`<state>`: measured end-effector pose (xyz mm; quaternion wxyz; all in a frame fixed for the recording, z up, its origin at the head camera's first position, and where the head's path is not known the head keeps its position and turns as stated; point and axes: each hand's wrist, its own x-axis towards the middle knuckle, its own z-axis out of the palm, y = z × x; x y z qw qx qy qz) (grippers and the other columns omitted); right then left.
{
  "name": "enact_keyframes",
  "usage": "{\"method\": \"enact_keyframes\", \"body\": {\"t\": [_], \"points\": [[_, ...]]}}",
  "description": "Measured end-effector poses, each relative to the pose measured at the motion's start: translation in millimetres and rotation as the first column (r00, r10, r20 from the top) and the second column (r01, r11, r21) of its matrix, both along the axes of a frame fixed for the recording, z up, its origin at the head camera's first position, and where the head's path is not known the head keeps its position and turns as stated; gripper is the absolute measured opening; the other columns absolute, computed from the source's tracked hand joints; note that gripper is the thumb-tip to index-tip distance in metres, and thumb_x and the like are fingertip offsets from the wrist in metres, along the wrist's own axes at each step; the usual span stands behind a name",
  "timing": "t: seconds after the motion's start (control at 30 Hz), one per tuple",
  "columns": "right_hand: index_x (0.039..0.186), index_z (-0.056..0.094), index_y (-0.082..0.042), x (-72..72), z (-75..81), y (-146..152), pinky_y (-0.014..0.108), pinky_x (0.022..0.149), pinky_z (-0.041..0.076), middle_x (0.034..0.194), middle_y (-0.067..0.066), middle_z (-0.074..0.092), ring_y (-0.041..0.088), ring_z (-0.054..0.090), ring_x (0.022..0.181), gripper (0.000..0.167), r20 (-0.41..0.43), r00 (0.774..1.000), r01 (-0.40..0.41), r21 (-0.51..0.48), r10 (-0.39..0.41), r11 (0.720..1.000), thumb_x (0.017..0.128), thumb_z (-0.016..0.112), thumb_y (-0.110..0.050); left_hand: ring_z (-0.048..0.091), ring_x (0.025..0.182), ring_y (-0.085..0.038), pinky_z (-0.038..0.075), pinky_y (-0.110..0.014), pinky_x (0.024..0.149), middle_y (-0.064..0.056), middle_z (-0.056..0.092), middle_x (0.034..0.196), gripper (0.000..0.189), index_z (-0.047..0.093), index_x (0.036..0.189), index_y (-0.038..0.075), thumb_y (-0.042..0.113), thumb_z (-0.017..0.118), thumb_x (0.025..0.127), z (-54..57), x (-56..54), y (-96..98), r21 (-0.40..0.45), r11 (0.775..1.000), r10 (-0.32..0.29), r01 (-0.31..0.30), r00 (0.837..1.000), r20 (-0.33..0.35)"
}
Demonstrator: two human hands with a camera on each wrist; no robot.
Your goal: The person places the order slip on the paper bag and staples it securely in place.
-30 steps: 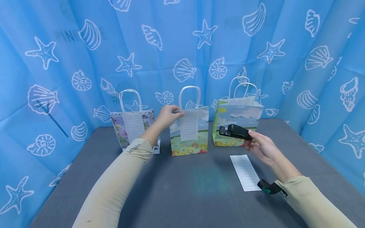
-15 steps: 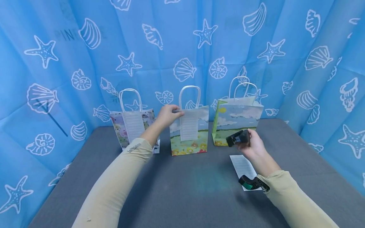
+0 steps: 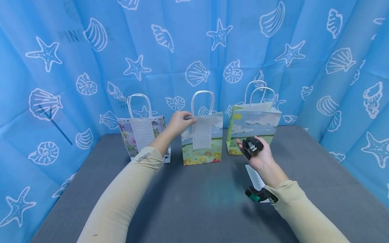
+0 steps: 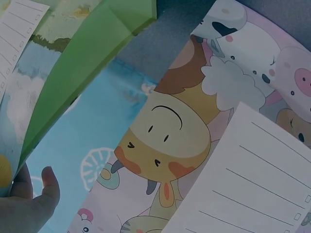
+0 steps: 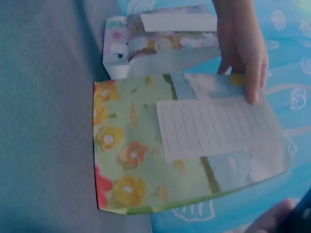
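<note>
In the head view my left hand (image 3: 178, 123) pinches the top edge of the middle gift bag (image 3: 194, 157), at the corner of a lined paper slip (image 3: 202, 135) lying on its front. The right wrist view shows that fingertip against the slip's corner. My right hand (image 3: 265, 162) holds a black stapler (image 3: 253, 147) above the table, in front of the right gift bag (image 3: 255, 123). Only a dark part of the stapler (image 5: 297, 219) shows in the right wrist view. In the left wrist view, the left fingers are at the middle bag's green side (image 4: 82, 73).
To the left stands an animal-print bag (image 3: 127, 136) with a similar slip (image 3: 143, 133) on its front. A loose slip (image 3: 254, 177) lies on the grey table (image 3: 188, 206), partly hidden by my right wrist. A blue shell-print curtain (image 3: 194, 40) hangs behind.
My right hand has moved left and turned, so the stapler has swung from pointing left to facing me. The right wrist now covers more of the loose slip. The left hand stays put.
</note>
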<state>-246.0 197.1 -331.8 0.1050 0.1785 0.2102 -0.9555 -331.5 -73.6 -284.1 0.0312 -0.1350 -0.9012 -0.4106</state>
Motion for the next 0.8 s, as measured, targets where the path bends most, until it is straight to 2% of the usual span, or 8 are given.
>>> {"method": "enact_keyframes", "body": {"t": [0.2,0.27,0.33,0.4,0.5,0.6,0.7,0.8], "points": [[0.148,-0.019,-0.048,3.2,-1.9,-6,0.033,0.109,0.032,0.161,-0.006,-0.015,0.023,0.023,0.143,0.077,0.008,1.0,-0.022,-0.016,0.023,1.0,0.104,0.042,-0.031,0.06,0.108,-0.025,0.049,-0.04,0.09,-0.011,0.066,0.115,0.028,0.067,0.115,0.004,0.025,0.063,0.097,-0.4,-0.5,1.0,-0.012,1.0,-0.006,0.006,1.0,0.005],[0.148,-0.022,-0.045,4.2,-1.9,-7,0.034,0.113,0.026,0.161,-0.003,-0.017,0.022,0.015,0.146,0.08,0.016,0.997,-0.079,0.01,0.079,0.997,0.104,0.043,-0.03,0.06,0.108,-0.025,0.049,-0.04,0.09,-0.01,0.066,0.115,0.028,0.067,0.115,0.005,0.025,0.063,0.097,-0.6,-1.0,1.3,-0.01,1.0,-0.007,0.007,1.0,0.006],[0.15,-0.021,-0.037,5.4,-1.8,-7,0.034,0.106,0.037,0.162,0.008,-0.005,0.025,0.024,0.143,0.078,0.04,0.984,-0.174,0.067,0.171,0.982,0.104,0.041,-0.032,0.06,0.108,-0.025,0.049,-0.04,0.09,-0.01,0.066,0.115,0.028,0.067,0.115,0.005,0.025,0.063,0.097,-1.0,-1.9,1.3,-0.008,1.0,-0.008,0.008,1.0,0.005],[0.153,-0.018,-0.029,6.7,-1.8,-6,0.034,0.092,0.049,0.152,0.022,0.023,0.029,0.045,0.127,0.075,0.077,0.964,-0.262,0.114,0.255,0.958,0.104,0.038,-0.034,0.06,0.107,-0.025,0.049,-0.04,0.089,-0.01,0.066,0.115,0.028,0.067,0.115,0.005,0.025,0.063,0.097,-1.1,-2.4,0.9,-0.007,1.0,-0.008,0.008,1.0,0.002],[0.154,-0.015,-0.024,7.3,-3.2,-8,0.035,0.075,0.053,0.132,0.023,0.039,0.028,0.053,0.109,0.072,0.091,0.95,-0.312,0.17,0.3,0.935,0.104,0.036,-0.036,0.06,0.107,-0.025,0.049,-0.04,0.09,-0.01,0.066,0.115,0.027,0.067,0.115,0.005,0.025,0.063,0.097,-0.9,-2.6,0.0,-0.006,1.0,-0.009,0.009,1.0,-0.002],[0.153,-0.018,-0.027,6.2,-5.4,-11,0.036,0.095,0.048,0.149,0.026,0.023,0.033,0.041,0.131,0.073,0.073,0.958,-0.287,0.15,0.278,0.946,0.105,0.036,-0.034,0.059,0.107,-0.025,0.049,-0.04,0.09,-0.01,0.066,0.114,0.027,0.067,0.114,0.005,0.024,0.063,0.097,-0.8,-2.4,-0.6,-0.002,1.0,-0.013,0.013,1.0,-0.004],[0.152,-0.02,-0.027,5.1,-7.1,-14,0.035,0.111,0.031,0.162,0.01,0.0,0.023,0.014,0.147,0.074,0.059,0.964,-0.267,0.132,0.261,0.955,0.105,0.037,-0.033,0.06,0.107,-0.025,0.049,-0.04,0.089,-0.01,0.066,0.114,0.026,0.067,0.114,0.005,0.025,0.063,0.097,-1.1,-2.4,-0.9,0.0,1.0,-0.017,0.017,1.0,-0.003],[0.153,-0.019,-0.029,5.8,-7.9,-15,0.037,0.114,0.023,0.161,0.013,0.005,0.024,0.015,0.146,0.074,0.063,0.969,-0.245,0.113,0.239,0.963,0.105,0.038,-0.032,0.06,0.106,-0.025,0.049,-0.041,0.089,-0.01,0.066,0.113,0.026,0.067,0.113,0.005,0.025,0.063,0.097,-1.0,-2.2,-1.1,0.0,1.0,-0.015,0.015,1.0,-0.005]]}}
